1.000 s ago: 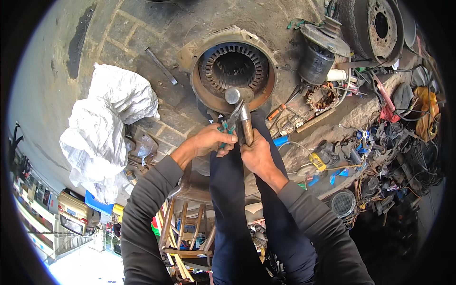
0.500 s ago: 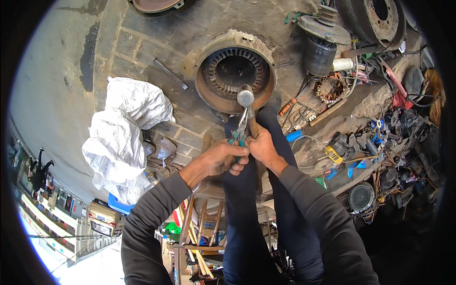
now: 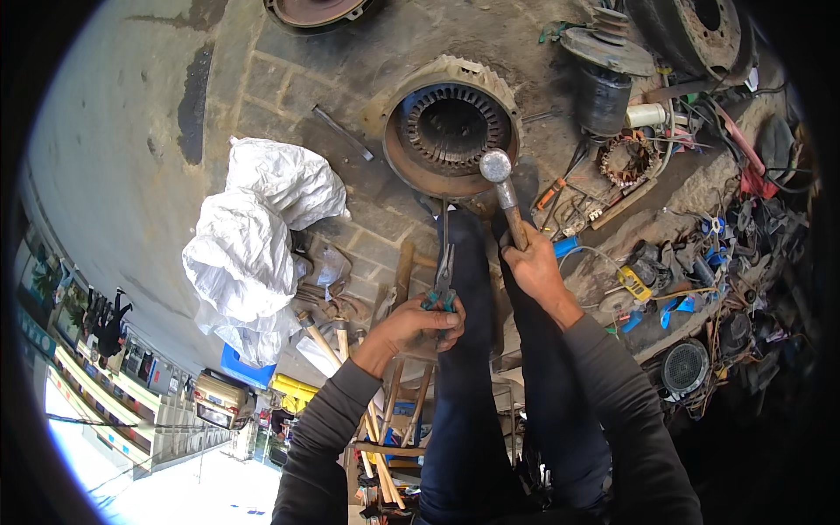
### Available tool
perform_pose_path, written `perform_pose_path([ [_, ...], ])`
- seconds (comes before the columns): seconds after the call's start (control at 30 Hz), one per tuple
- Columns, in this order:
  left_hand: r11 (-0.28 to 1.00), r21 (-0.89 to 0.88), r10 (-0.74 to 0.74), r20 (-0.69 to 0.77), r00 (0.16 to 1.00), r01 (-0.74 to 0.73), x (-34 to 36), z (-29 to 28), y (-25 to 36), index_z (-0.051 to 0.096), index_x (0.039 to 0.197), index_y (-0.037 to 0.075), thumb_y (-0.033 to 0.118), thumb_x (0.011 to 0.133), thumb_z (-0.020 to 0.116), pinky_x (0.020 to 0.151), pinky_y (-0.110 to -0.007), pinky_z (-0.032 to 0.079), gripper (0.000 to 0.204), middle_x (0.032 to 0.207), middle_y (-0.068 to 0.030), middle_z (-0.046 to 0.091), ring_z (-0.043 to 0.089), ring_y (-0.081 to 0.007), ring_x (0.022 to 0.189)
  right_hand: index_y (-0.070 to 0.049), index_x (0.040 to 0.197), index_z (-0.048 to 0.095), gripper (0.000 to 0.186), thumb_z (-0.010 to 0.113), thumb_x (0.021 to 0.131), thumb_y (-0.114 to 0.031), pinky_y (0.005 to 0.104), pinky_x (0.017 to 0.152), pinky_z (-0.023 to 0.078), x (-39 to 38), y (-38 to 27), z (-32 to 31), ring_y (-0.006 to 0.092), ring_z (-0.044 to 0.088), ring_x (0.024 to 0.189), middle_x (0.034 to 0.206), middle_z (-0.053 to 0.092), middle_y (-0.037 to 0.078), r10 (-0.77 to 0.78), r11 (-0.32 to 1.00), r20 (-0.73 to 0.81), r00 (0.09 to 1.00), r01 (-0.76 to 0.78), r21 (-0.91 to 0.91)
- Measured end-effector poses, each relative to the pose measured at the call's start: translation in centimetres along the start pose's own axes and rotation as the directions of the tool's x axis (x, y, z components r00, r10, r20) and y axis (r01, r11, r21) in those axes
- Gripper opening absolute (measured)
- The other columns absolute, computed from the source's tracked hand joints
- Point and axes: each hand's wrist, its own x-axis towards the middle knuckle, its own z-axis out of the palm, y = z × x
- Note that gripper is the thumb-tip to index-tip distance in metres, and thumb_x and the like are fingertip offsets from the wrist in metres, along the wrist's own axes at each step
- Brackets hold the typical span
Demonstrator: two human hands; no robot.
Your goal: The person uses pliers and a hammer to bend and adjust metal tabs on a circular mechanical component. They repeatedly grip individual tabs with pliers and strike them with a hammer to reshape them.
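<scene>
My left hand grips pliers with teal handles; their jaws are on a thin metal rod pointing toward the stator housing's near edge. My right hand is closed round the wooden handle of a hammer, its round metal head raised at the lower right of the housing. The rusty round housing, with a ring of slots inside, rests on the ground beyond my knees. Whether the rod touches it, I cannot tell.
White sacks lie left, a metal bar beyond them. A round plate is at the top. A dark cylinder, copper coil, wheel rims and scrap crowd the right. A wooden chair is below.
The hammer and my right hand have moved up and rightward, apart from the pliers. My left hand sits lower, and the rod now shows plainly above the pliers. The view has shifted slightly.
</scene>
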Motion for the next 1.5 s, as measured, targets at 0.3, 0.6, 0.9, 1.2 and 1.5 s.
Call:
perform_pose_path([
  [0.3,0.987,0.047,0.154,0.001,0.988,-0.153,-2.5,3.0,2.7,0.063,0.102,0.003,0.021,0.095,0.079,0.062,-0.034,0.045,0.025,0.079,-0.0083,0.058,0.057,-0.0199,0.070,0.001,0.101,0.061,0.017,0.066,0.085,-0.005,0.0442,0.069,0.053,-4.4,6.7,-6.1,0.0412,0.066,0.072,0.078,0.065,0.025,0.032,0.993,-0.154,0.988,-0.049,-0.110],
  [0.6,0.895,0.382,0.174,0.176,0.969,-0.230,0.6,1.1,5.9,0.066,0.094,0.000,0.028,0.096,0.079,0.063,-0.030,0.046,0.031,0.079,-0.0063,0.061,0.058,-0.0150,0.069,-0.004,0.124,0.062,0.042,0.074,0.086,-0.017,0.0584,0.076,0.055,10.8,15.0,-7.6,0.0508,0.071,0.083,0.087,0.072,0.030,-0.085,0.785,-0.287,0.954,-0.113,-0.609],
  [0.9,0.711,0.580,0.164,0.414,0.895,-0.398,3.9,-2.8,9.5,0.068,0.097,-0.001,0.027,0.100,0.075,0.076,-0.035,0.048,0.029,0.088,-0.0081,0.066,0.061,-0.0203,0.083,-0.005,0.109,0.052,0.034,0.074,0.083,-0.010,0.0575,0.072,0.051,16.3,20.5,-5.8,0.0523,0.067,0.086,0.093,0.069,0.028,-0.332,0.740,-0.300,0.894,0.049,-0.671],
  [1.2,0.610,0.636,0.048,0.566,0.823,-0.473,6.7,-5.3,14.1,0.067,0.095,-0.002,0.025,0.100,0.073,0.077,-0.041,0.050,0.028,0.087,-0.0137,0.067,0.067,-0.0308,0.081,0.004,0.115,0.053,0.039,0.071,0.085,-0.010,0.0552,0.090,0.047,18.9,22.8,-2.3,0.0503,0.056,0.103,0.109,0.057,0.029,-0.422,0.813,-0.450,0.787,0.109,-0.572],
  [1.5,0.724,0.605,-0.022,0.499,0.866,-0.330,8.8,-3.7,10.8,0.066,0.096,-0.001,0.028,0.097,0.078,0.064,-0.028,0.045,0.031,0.081,-0.0031,0.061,0.056,-0.0118,0.070,0.003,0.132,0.063,0.042,0.072,0.092,-0.004,0.0311,0.086,0.051,7.9,7.8,-4.7,0.0163,0.061,0.094,0.123,0.060,0.013,-0.629,0.714,-0.618,0.471,0.665,-0.219],
])
